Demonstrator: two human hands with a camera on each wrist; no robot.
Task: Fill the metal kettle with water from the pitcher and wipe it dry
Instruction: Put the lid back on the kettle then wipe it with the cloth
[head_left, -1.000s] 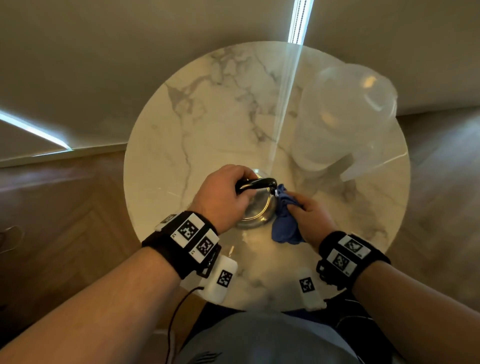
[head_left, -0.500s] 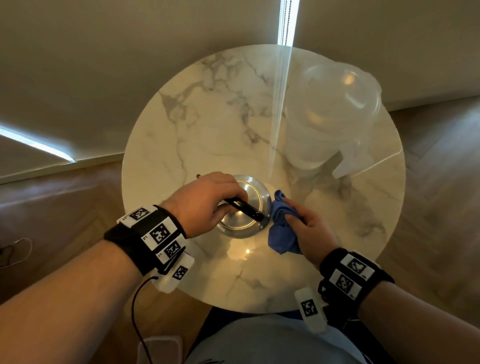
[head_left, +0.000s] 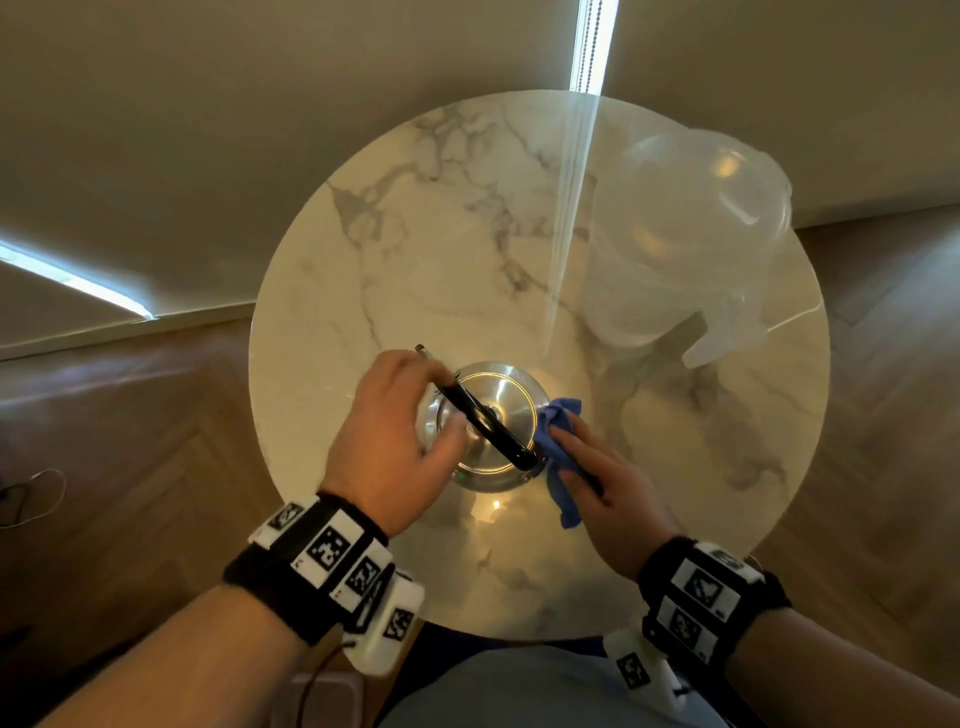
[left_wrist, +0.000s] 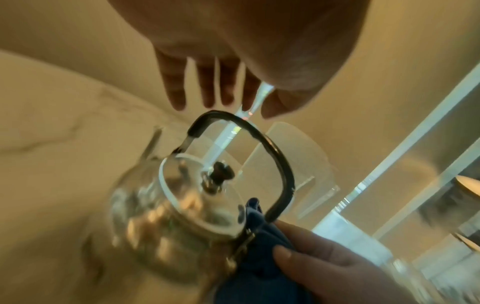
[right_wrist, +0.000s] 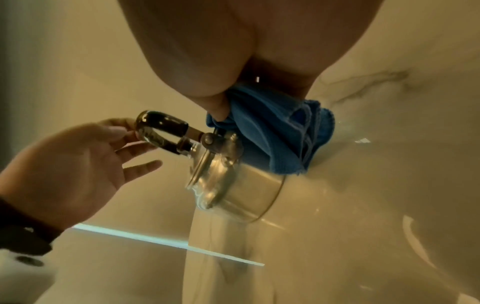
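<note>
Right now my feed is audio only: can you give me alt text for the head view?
Seen from above, the right hand presses a blue cloth against the side of a metal kettle on a round marble table, while the left hand rests at the kettle's black handle. A clear pitcher stands at the far right.

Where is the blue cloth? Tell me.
In the head view the blue cloth is pressed by the right hand against the metal kettle's right side, on the marble table.
</note>
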